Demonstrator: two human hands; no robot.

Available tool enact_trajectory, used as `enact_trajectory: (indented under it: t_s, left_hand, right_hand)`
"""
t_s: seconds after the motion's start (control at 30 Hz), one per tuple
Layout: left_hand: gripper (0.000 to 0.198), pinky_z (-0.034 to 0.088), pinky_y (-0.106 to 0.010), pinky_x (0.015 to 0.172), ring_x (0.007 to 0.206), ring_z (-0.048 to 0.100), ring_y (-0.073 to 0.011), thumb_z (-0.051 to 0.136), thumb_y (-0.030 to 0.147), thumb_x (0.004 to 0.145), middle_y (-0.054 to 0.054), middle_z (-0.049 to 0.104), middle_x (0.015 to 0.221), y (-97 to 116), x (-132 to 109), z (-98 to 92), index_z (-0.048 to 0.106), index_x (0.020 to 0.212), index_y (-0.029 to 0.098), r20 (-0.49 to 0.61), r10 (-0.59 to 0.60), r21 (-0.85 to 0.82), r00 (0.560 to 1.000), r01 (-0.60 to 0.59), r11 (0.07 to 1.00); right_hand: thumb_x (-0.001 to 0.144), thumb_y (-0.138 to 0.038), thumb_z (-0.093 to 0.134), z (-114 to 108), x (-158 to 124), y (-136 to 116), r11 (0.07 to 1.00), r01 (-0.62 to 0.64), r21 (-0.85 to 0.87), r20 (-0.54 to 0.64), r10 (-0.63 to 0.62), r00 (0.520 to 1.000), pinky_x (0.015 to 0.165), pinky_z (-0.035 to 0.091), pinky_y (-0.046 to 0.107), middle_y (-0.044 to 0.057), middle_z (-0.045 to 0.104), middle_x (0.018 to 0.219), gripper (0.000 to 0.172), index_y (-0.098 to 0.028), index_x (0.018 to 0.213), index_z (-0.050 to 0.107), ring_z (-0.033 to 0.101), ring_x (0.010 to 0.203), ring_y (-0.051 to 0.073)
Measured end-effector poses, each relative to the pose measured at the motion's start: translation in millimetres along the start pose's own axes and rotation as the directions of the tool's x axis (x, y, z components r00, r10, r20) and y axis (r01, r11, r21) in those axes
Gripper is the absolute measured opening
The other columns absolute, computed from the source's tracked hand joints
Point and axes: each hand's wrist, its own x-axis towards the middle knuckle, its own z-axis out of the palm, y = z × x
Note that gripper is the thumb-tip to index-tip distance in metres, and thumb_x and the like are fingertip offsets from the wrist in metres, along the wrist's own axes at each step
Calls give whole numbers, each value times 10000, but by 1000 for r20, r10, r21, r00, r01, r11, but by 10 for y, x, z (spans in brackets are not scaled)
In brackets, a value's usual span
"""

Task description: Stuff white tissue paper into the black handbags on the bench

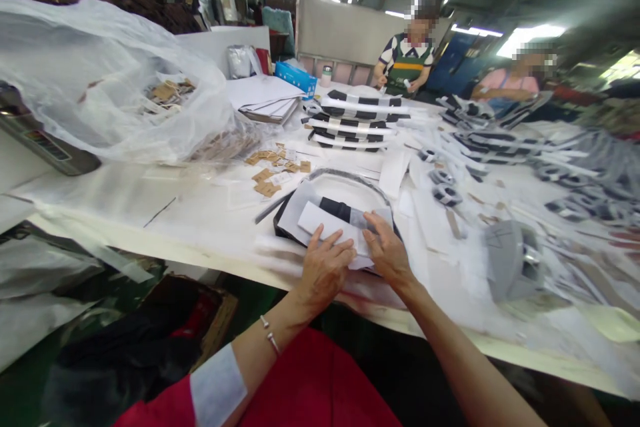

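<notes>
My left hand [325, 267] and my right hand [386, 250] rest side by side on a small stack of white paper pieces and black material [330, 210] at the near edge of the white table [150, 213]. Both hands lie fairly flat, fingers pressing down on a white sheet [320, 220]. The left fingers curl slightly over the sheet's near edge. The right index finger points onto a grey and black strip. Behind the stack lies an oval shaped white piece with a dark rim [350, 183].
Small brown card tags [273, 167] lie scattered left of the stack. A big clear plastic bag [100, 80] fills the far left. Black and white striped stacks [355, 120] sit farther back. A grey folded box [510, 260] stands right. Other people work at the far side.
</notes>
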Motion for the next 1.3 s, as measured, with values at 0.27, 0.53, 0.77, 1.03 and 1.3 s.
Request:
enact_trajectory:
  t_s: [0.27, 0.53, 0.77, 1.03, 1.3]
  left_hand:
    - [244, 276, -582, 1167, 1216, 611, -246, 556, 114, 898, -15, 747, 1137, 21, 24, -30, 693, 1047, 252, 23, -47, -32, 999, 47, 998]
    - [261, 293, -565, 1171, 1190, 632, -235, 548, 133, 908, -44, 751, 1124, 9, 53, -72, 694, 1106, 221, 68, -47, 4, 997, 46, 999]
    - [314, 358, -492, 1145, 1230, 610, -196, 400, 250, 1019, -2, 741, 1157, 1, 198, -280, 696, 1120, 267, 292, -88, 1, 952, 92, 996]
    - [123, 330, -515, 1142, 1143, 655, -211, 608, 235, 925, -2, 777, 1007, 135, 228, -178, 729, 911, 253, 161, -254, -27, 954, 262, 965]
    - [76, 347, -520, 1116, 1136, 641, -227, 635, 187, 886, -18, 762, 954, 128, 157, -143, 677, 927, 236, 123, -169, 2, 978, 170, 985]
  right_hand:
    - [827, -156, 471, -331, -96, -178, 937, -89, 337, 254, 1, 967, 865, 575, 370, 33, 740, 958, 307, -240, 1016, 698, 700, 901, 198]
    - [818, -143, 596, -361, -151, -275, 951, 58, 303, 244, -136, 960, 889, 585, 357, 32, 757, 1005, 237, -251, 992, 717, 712, 942, 200]
    - [867, -77, 455, -274, -346, -232, 918, 328, 221, 42, -346, 937, 959, 578, 392, 64, 749, 1097, 335, -250, 1027, 694, 698, 1049, 206]
    - [874, -73, 468, -295, -383, -213, 890, 420, 180, 37, -432, 901, 954, 577, 385, 82, 710, 1158, 345, -246, 1082, 682, 670, 1089, 203]
    - [929, -207, 568, -225, -307, -351, 973, 172, 155, -82, -161, 984, 787, 581, 348, 61, 707, 912, 153, -252, 936, 714, 669, 874, 199]
